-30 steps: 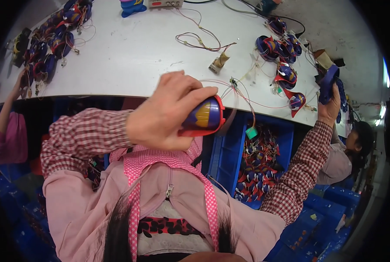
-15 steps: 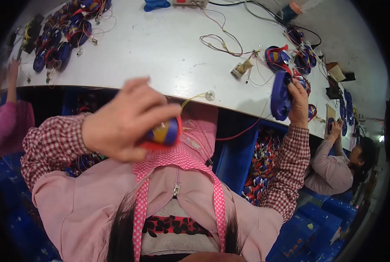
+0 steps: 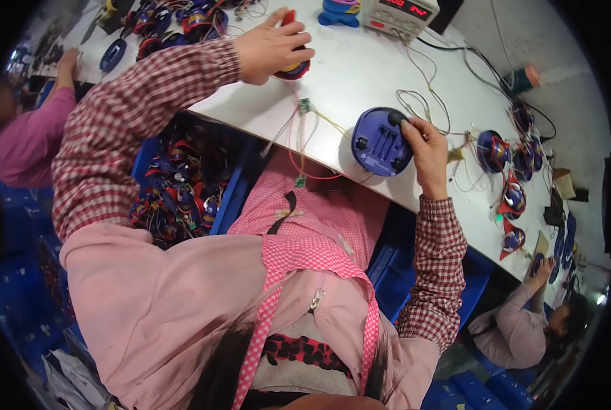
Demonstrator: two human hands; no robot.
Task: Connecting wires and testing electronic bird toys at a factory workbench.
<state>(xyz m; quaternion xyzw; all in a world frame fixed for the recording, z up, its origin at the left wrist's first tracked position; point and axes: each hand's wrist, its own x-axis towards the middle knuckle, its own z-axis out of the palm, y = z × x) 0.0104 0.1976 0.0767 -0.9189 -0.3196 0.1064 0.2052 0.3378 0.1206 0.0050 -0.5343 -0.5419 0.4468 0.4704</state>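
Oval, purple, black-knobbed base [image 3: 382, 145]

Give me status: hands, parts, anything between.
Left hand gripping red-and-purple shell. Right hand holding purple base by its edge. Wired circuit board between them.

The base [image 3: 381, 145] looks like smooth plastic with a soft sheen; the surface [image 3: 357, 78] is smooth, lightly glossy; the sleeves [image 3: 131, 113] are matt cloth, the zip pull [image 3: 317, 298] shiny metal.
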